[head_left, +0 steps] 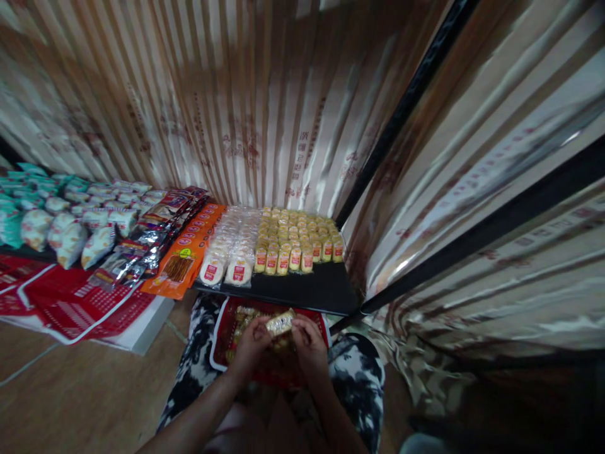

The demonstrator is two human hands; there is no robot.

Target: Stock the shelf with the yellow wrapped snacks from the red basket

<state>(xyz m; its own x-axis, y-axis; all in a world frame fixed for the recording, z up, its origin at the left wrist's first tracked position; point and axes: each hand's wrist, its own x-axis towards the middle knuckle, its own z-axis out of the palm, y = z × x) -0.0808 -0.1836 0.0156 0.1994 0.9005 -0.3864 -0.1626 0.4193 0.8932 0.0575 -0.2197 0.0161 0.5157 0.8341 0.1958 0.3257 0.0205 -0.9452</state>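
Observation:
Between my two hands is a small wrapped snack [280, 324] in clear, shiny film, pale yellow inside. My left hand [254, 340] pinches its left end, and my right hand [308, 340] grips the right end. Both hands are above a red basket with a white rim [216, 343], which sits on my lap. More wrapped snacks [243, 315] lie in the basket, partly hidden by my hands. Just beyond, rows of yellow wrapped snacks [295, 249] with red labels stand on a black shelf [283, 293].
Left of the yellow rows are round white wrapped snacks [239, 271], an orange packet [182, 258], dark shiny packets [151, 243] and pale bags [70, 236]. Another red basket [89, 302] stands at the lower left. A striped curtain [236, 94] hangs behind; a black pole [401, 107] slants at right.

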